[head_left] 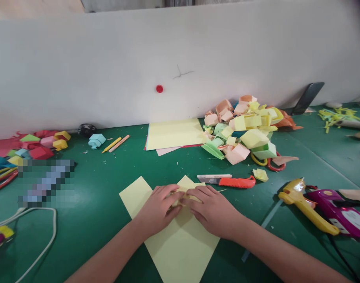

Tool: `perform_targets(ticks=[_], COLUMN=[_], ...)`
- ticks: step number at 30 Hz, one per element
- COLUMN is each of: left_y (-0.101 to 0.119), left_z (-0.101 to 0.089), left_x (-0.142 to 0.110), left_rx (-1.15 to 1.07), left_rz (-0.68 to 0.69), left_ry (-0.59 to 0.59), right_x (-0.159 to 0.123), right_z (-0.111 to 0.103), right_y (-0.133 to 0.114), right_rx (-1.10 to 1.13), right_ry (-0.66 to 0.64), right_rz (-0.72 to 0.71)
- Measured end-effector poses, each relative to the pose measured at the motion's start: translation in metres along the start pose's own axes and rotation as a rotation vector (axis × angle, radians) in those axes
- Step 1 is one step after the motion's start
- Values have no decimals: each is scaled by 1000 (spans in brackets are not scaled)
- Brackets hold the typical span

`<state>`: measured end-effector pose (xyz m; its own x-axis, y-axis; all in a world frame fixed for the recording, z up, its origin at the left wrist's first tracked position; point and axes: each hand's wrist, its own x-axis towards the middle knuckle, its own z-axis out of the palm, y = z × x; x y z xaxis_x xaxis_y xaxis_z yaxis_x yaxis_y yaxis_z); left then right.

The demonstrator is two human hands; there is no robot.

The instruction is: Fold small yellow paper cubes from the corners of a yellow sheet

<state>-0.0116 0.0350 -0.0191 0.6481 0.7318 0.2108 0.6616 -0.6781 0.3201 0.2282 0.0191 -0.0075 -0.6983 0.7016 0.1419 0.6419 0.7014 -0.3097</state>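
Note:
A large pale yellow sheet of paper (182,251) lies turned cornerwise on the green table, with yellow paper corners showing beyond both hands. My left hand (160,208) presses on the paper's upper part with its fingers curled inward. My right hand (211,210) meets it from the other side, fingertips almost touching the left ones. Between them the fingers close on a small folded part of the yellow paper, mostly covered. Just beyond my right hand lie a red utility knife (237,182) and a white stick-like piece (214,177).
Behind are stacked coloured sheets (175,135) and a heap of folded paper pieces (246,127). To the right lie a yellow glue gun (309,206) and a purple power strip (340,212). At left are more paper pieces (41,143) and a white cable (54,232). A white panel (109,70) bounds the back.

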Motion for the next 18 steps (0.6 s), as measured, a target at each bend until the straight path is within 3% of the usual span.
perform_targets(ticks=[18], left_y=[-1], left_z=[-2], left_x=[4], left_rx=[-58], left_rz=[-107], left_ry=[32], right_x=[1], right_z=[2], right_y=[5], right_rx=[18], right_ry=[-14], right_rz=[113])
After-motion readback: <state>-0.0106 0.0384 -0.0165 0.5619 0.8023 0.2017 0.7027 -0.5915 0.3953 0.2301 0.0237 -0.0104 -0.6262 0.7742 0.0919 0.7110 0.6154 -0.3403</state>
